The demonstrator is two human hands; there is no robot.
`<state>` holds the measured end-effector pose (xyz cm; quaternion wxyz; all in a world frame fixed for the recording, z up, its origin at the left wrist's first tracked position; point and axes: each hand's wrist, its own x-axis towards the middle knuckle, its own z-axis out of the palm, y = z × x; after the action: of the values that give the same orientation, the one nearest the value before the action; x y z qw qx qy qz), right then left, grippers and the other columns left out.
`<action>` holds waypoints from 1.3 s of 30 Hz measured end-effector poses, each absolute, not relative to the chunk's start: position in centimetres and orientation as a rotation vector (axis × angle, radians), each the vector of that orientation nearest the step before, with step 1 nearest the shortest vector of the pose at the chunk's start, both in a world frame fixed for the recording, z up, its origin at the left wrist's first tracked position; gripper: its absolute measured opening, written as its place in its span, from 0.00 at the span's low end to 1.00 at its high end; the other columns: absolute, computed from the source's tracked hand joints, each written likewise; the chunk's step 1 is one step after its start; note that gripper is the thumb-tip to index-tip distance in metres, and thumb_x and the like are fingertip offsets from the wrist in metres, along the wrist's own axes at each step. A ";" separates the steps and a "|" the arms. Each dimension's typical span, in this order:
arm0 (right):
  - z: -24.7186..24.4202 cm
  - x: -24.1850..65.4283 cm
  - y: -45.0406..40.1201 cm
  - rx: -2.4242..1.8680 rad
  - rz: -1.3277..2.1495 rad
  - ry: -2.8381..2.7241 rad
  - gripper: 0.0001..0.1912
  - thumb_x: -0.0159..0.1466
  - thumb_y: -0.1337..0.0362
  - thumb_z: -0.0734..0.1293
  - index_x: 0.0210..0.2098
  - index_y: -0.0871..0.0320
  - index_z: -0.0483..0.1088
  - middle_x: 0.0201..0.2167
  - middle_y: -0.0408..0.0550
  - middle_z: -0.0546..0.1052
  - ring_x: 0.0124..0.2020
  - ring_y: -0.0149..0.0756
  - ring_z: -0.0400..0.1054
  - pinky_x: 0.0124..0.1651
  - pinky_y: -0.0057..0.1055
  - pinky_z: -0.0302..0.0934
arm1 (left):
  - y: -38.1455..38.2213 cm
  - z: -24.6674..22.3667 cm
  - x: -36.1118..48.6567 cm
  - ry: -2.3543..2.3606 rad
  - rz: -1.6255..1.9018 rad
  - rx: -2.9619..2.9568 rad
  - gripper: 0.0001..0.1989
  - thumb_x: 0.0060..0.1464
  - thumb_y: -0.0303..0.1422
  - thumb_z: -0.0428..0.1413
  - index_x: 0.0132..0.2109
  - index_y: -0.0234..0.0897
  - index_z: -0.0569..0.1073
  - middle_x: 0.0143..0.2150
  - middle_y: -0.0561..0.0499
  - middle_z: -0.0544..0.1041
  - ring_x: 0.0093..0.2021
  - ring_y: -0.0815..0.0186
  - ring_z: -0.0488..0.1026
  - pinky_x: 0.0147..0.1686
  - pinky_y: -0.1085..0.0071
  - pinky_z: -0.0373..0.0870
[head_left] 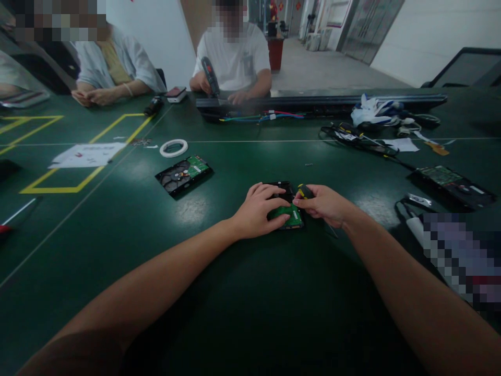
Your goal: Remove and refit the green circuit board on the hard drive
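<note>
A hard drive with a green circuit board (294,218) lies on the dark green table in front of me. Across its left side rests my left hand (261,210), fingers spread over the drive. My right hand (321,202) is closed around a yellow and black screwdriver (305,191) at the drive's right edge. The thumb and fingertips of that hand pinch near the drive; what lies between the tips is too small to tell. A thin metal shaft shows below the right hand.
Another hard drive (183,175) and a white ring (174,148) lie to the left, small screws (309,165) beyond my hands. At right are a third drive (454,188) and cables (360,141). Across the table, a person (238,62) holds a power tool beside a long black panel (321,107).
</note>
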<state>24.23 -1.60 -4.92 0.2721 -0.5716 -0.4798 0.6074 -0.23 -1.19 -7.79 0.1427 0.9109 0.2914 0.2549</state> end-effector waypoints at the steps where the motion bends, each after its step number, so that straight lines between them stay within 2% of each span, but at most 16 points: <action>1: -4.9 24.2 -1.6 -1.539 1.635 -1.291 0.13 0.56 0.64 0.76 0.35 0.54 0.68 0.22 0.36 0.63 0.21 0.26 0.50 0.24 0.28 0.37 | -1.2 -7.8 -0.2 0.842 0.734 2.628 0.14 0.67 0.43 0.59 0.55 0.45 0.80 0.67 0.44 0.74 0.70 0.51 0.67 0.73 0.39 0.50; 20: -5.6 25.0 -1.5 -1.491 1.674 -1.239 0.14 0.56 0.62 0.79 0.36 0.55 0.72 0.22 0.37 0.63 0.21 0.25 0.50 0.24 0.28 0.36 | -1.1 -7.8 -0.2 0.839 0.730 2.626 0.14 0.67 0.43 0.59 0.55 0.46 0.80 0.68 0.45 0.74 0.71 0.51 0.66 0.73 0.39 0.51; 30: -5.0 25.0 -1.6 -1.458 1.666 -1.159 0.11 0.60 0.62 0.77 0.35 0.56 0.71 0.32 0.45 0.71 0.23 0.24 0.52 0.20 0.26 0.37 | -1.2 -7.7 -0.2 0.840 0.740 2.624 0.14 0.67 0.43 0.59 0.55 0.45 0.80 0.67 0.44 0.74 0.70 0.50 0.67 0.73 0.39 0.52; 33: -4.4 25.2 -1.6 -1.434 1.611 -1.079 0.11 0.63 0.63 0.75 0.42 0.56 0.71 0.34 0.47 0.73 0.24 0.26 0.58 0.18 0.25 0.44 | -1.2 -7.7 -0.2 0.836 0.744 2.629 0.14 0.67 0.42 0.58 0.55 0.45 0.79 0.67 0.45 0.74 0.70 0.51 0.67 0.73 0.39 0.52; 35: -4.0 25.4 -1.6 -1.377 1.555 -1.009 0.15 0.63 0.65 0.72 0.49 0.54 0.71 0.34 0.47 0.74 0.26 0.29 0.64 0.21 0.25 0.54 | -1.1 -7.9 -0.1 0.819 0.751 2.637 0.13 0.68 0.41 0.58 0.55 0.45 0.79 0.68 0.45 0.74 0.71 0.51 0.67 0.73 0.39 0.51; 37: -3.6 25.8 -1.7 -1.314 1.476 -0.971 0.18 0.63 0.67 0.70 0.52 0.53 0.70 0.35 0.47 0.76 0.30 0.33 0.70 0.27 0.28 0.66 | -1.0 -8.0 -0.2 0.792 0.748 2.646 0.14 0.68 0.40 0.58 0.57 0.45 0.78 0.68 0.45 0.74 0.72 0.53 0.66 0.74 0.39 0.49; 39: -3.2 26.2 -1.9 -1.254 1.359 -0.987 0.19 0.62 0.67 0.71 0.52 0.51 0.69 0.38 0.45 0.77 0.34 0.35 0.75 0.38 0.35 0.75 | -0.9 -8.0 -0.2 0.768 0.730 2.648 0.14 0.69 0.40 0.57 0.58 0.44 0.77 0.70 0.45 0.73 0.73 0.53 0.65 0.75 0.39 0.48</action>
<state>26.23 -1.85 -3.22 0.4995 -0.5182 -0.4080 0.5617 -0.25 -0.93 -8.01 0.1442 0.9187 0.2666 0.2534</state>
